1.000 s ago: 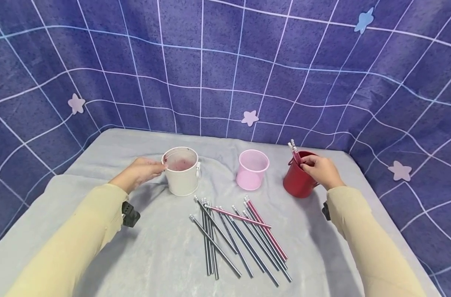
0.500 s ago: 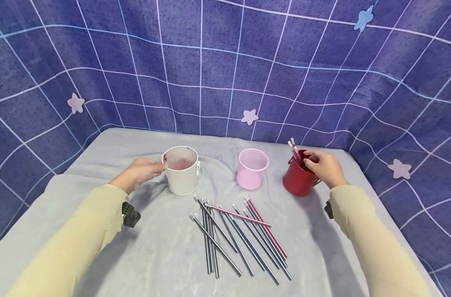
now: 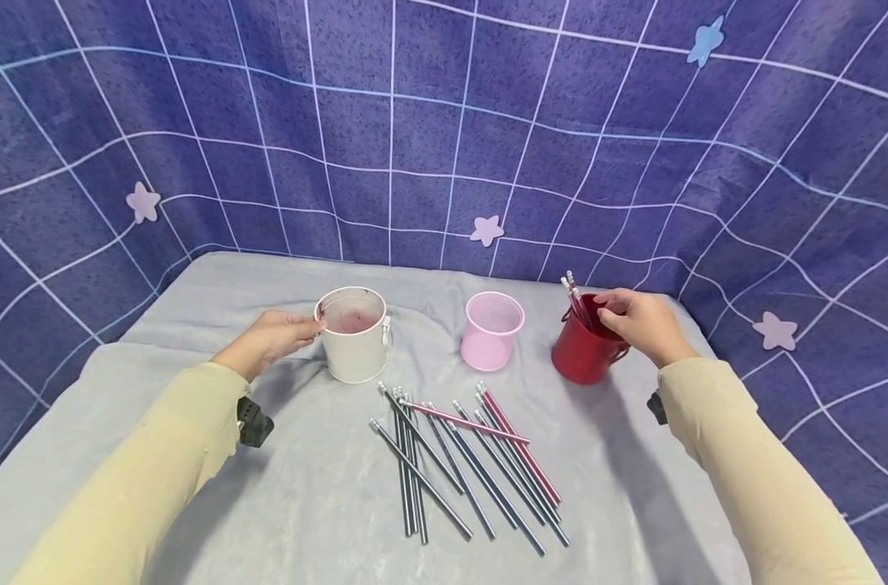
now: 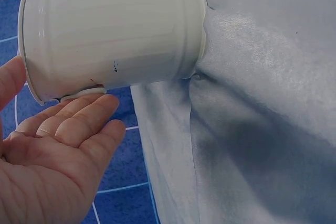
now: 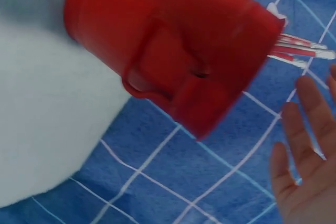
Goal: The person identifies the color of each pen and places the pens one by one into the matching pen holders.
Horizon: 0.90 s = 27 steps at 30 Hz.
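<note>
Room is left around the red bucket (image 3: 581,357) on the grey cloth (image 3: 305,487). At its right rim, the right hand (image 3: 639,323) is held slack-fingered, apart from the pencils (image 3: 578,301) leaned inside. The white bucket's (image 3: 356,357) left rim is touched by the left hand's (image 3: 274,337) relaxed fingers.

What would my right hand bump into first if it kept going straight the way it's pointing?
Probably the pencils leaning in the red bucket: in the head view they lie just ahead of your right hand. Depth is unclear, so it might brush the bucket itself first.
</note>
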### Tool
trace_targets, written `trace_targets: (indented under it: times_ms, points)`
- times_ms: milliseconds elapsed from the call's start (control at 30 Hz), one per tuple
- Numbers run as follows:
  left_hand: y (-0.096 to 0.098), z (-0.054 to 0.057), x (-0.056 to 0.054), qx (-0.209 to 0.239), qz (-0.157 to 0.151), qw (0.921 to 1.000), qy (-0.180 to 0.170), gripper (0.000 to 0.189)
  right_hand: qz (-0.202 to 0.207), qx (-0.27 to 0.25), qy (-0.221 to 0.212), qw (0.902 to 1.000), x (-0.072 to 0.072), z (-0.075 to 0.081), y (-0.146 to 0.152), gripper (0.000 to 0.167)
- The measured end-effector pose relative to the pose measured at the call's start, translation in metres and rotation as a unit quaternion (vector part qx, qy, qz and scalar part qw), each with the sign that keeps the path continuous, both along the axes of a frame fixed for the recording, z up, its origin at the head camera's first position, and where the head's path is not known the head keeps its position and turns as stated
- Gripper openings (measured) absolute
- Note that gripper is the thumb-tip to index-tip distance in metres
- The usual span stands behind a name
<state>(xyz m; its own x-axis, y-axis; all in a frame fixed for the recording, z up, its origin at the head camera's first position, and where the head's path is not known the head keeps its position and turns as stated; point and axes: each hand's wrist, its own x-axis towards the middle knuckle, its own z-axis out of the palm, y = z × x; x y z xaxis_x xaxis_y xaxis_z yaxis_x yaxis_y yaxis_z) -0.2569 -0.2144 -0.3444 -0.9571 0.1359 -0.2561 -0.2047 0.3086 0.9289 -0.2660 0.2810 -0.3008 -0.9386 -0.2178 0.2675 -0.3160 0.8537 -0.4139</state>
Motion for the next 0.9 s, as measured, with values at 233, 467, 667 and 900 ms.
trace_targets:
  times_ms: [233,467,667,900]
  points:
    - [-0.001,0.0,-0.001,-0.006,-0.005,1.0,0.005,0.051,0.044,0.111,-0.033,0.9922,0.007,0.016,-0.008,0.018]
    - [-0.001,0.0,-0.002,-0.013,-0.011,0.9999,0.0,0.052,0.106,0.175,-0.111,0.9725,0.016,0.02,-0.021,0.008]
    - [-0.001,-0.001,-0.003,-0.018,-0.009,0.9998,0.004,0.052,0.146,0.213,-0.148,0.9547,0.023,0.015,-0.036,0.009]
    - [-0.003,-0.003,-0.002,-0.006,-0.007,1.0,-0.001,0.054,0.197,0.235,-0.122,0.9439,0.033,0.006,-0.053,0.009]
